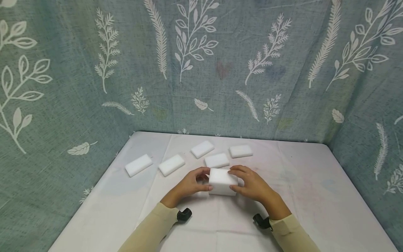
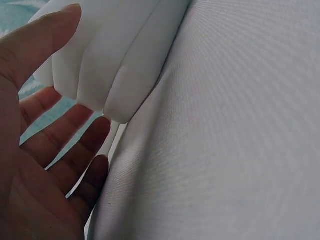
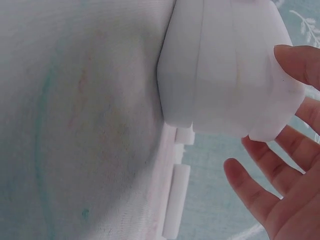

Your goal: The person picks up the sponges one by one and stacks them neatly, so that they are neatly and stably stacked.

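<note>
Several white blocks lie flat on one another in a stack (image 1: 223, 187) (image 2: 115, 55) (image 3: 225, 75), low in the middle of the head view. At its left end the left hand (image 1: 190, 183) (image 2: 45, 150) holds it, thumb near the front edge and fingers spread toward the back. The right hand (image 1: 252, 185) (image 3: 285, 175) holds the right end, its thumb at the front and its index finger over the top back corner. In both wrist views the lower fingers stand partly off the blocks. The stack's far side is hidden in the head view.
Behind and left of the stack, loose white blocks lie apart: one far left (image 1: 138, 165), one beside it (image 1: 171, 165), others farther back (image 1: 202, 149) (image 1: 217, 160) (image 1: 240, 151). A white cloth (image 1: 315, 196) covers the table; patterned green-blue curtains (image 1: 220, 98) surround it.
</note>
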Tool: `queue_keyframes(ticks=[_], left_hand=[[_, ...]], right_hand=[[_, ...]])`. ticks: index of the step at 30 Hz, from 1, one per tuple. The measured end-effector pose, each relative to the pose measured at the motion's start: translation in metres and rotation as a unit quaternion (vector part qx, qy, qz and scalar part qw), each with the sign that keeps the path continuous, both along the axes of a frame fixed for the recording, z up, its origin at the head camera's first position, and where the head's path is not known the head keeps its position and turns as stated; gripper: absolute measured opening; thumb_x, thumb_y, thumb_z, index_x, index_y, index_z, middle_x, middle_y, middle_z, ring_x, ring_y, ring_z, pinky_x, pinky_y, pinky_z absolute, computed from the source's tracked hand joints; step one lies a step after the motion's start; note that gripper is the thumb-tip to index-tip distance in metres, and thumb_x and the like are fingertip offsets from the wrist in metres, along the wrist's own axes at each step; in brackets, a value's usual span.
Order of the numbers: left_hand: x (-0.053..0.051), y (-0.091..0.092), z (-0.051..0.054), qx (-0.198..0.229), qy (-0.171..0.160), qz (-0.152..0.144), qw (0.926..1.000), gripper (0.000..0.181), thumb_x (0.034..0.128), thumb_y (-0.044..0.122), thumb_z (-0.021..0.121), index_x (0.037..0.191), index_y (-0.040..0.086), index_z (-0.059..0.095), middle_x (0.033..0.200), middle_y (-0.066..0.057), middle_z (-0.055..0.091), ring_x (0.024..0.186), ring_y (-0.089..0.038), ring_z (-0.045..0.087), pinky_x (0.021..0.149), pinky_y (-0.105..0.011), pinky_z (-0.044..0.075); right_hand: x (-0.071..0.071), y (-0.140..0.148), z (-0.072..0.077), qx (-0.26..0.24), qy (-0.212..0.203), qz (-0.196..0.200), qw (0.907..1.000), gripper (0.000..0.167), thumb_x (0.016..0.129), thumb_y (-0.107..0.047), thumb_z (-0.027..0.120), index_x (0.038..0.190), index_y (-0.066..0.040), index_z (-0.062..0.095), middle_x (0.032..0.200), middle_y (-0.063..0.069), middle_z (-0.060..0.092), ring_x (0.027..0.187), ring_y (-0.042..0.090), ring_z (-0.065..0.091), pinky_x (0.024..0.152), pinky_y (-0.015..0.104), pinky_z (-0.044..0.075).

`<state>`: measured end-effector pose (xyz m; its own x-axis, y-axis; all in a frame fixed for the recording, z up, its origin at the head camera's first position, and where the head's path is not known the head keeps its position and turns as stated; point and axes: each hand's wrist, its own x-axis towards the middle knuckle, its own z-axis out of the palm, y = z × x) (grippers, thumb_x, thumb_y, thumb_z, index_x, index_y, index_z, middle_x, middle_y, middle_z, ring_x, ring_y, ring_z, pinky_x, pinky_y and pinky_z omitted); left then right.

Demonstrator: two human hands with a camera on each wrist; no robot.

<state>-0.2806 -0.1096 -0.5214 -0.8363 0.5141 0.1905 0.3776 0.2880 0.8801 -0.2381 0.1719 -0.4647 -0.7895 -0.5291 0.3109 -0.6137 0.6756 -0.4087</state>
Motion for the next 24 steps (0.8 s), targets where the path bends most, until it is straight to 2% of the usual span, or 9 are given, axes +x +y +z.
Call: queue_keyframes(ticks=[4, 10, 14, 21, 24], left_hand=[[0.000, 0.000, 0.000, 0.004, -0.007, 0.002, 1.0000, 0.060, 0.0732, 0.026, 0.087, 0.126, 0.017, 0.061, 0.111, 0.004, 0.064, 0.101, -0.021, 0.060, 0.090, -0.041, 0.046], [0.001, 0.002, 0.000, 0.015, -0.024, 0.003, 0.9996, 0.060, 0.0731, 0.017, 0.087, 0.126, 0.015, 0.060, 0.114, 0.000, 0.063, 0.105, -0.024, 0.059, 0.094, -0.047, 0.044], [0.002, 0.002, 0.002, 0.012, -0.026, 0.000, 0.9996, 0.062, 0.0735, 0.012, 0.086, 0.128, 0.010, 0.058, 0.116, -0.004, 0.062, 0.107, -0.032, 0.058, 0.094, -0.053, 0.042], [0.017, 0.003, 0.031, 0.011, -0.025, -0.009, 0.9996, 0.057, 0.0749, 0.012, 0.085, 0.126, 0.006, 0.060, 0.110, -0.005, 0.063, 0.104, -0.038, 0.057, 0.091, -0.051, 0.044], [0.017, 0.003, 0.032, 0.008, -0.025, -0.007, 0.9996, 0.057, 0.0746, 0.012, 0.085, 0.126, 0.007, 0.060, 0.109, -0.006, 0.064, 0.103, -0.038, 0.057, 0.090, -0.050, 0.044]], right_hand=[[0.000, 0.001, -0.001, -0.005, -0.010, 0.001, 0.9999, 0.052, 0.083, -0.029, 0.078, 0.130, -0.014, 0.061, 0.135, 0.004, 0.054, 0.124, 0.027, 0.051, 0.099, 0.048, 0.044], [-0.002, 0.004, -0.003, -0.031, -0.072, -0.026, 0.9966, 0.084, 0.078, -0.032, 0.082, 0.149, -0.020, 0.039, 0.138, 0.003, 0.052, 0.122, 0.023, 0.052, 0.100, 0.046, 0.042], [-0.002, 0.005, -0.003, -0.034, -0.106, -0.038, 0.9930, 0.086, 0.079, -0.033, 0.082, 0.151, -0.024, 0.036, 0.135, 0.002, 0.055, 0.119, 0.022, 0.054, 0.099, 0.046, 0.042], [-0.004, 0.006, -0.004, -0.041, -0.099, -0.025, 0.9939, 0.085, 0.080, -0.029, 0.081, 0.152, -0.019, 0.035, 0.134, 0.002, 0.055, 0.117, 0.022, 0.055, 0.098, 0.047, 0.043], [-0.005, 0.005, -0.004, -0.041, -0.094, -0.023, 0.9945, 0.087, 0.080, -0.026, 0.081, 0.152, -0.017, 0.033, 0.133, 0.002, 0.056, 0.115, 0.022, 0.055, 0.097, 0.046, 0.044]])
